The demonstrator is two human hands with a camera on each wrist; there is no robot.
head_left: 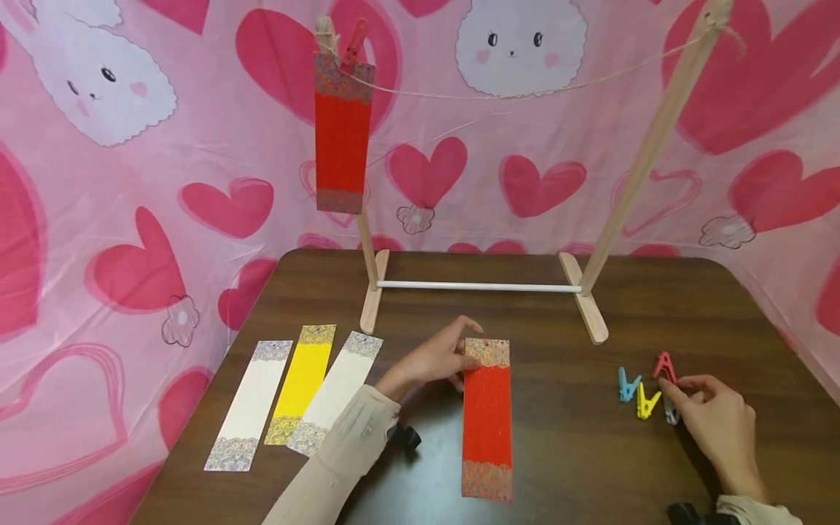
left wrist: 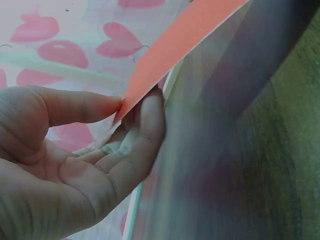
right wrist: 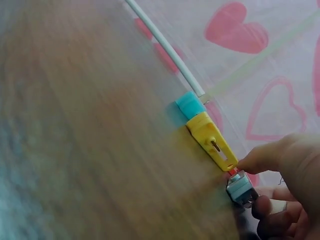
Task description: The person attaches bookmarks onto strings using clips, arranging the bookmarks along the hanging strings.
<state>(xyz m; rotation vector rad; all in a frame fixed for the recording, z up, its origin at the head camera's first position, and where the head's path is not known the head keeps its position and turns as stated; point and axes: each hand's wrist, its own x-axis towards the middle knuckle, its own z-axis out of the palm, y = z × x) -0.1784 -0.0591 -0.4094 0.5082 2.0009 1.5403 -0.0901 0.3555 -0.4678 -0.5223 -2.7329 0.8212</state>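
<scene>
My left hand point(head_left: 436, 357) pinches the top end of a red paper strip point(head_left: 487, 415) with lace-patterned ends, thumb on its face and fingers behind. In the left wrist view the strip point(left wrist: 175, 50) slants up from the fingertips. My right hand point(head_left: 715, 423) is at a group of small clothespins, its fingertips right at a red clothespin point(head_left: 664, 366) and a grey clothespin point(head_left: 671, 412). I cannot tell if it grips one. Beside them lie a blue clothespin point(head_left: 628, 385) and a yellow clothespin point(head_left: 647, 401). The right wrist view shows the thumb beside the yellow clothespin point(right wrist: 212, 141).
Behind my hands stands a wooden frame point(head_left: 633, 168) with a white crossbar point(head_left: 479, 286) and a string point(head_left: 499, 96). Another red strip point(head_left: 343, 142) hangs at its left end under a red clothespin point(head_left: 354, 45). White strips point(head_left: 249, 405) and a yellow strip point(head_left: 302, 383) lie at left on the table point(head_left: 558, 452).
</scene>
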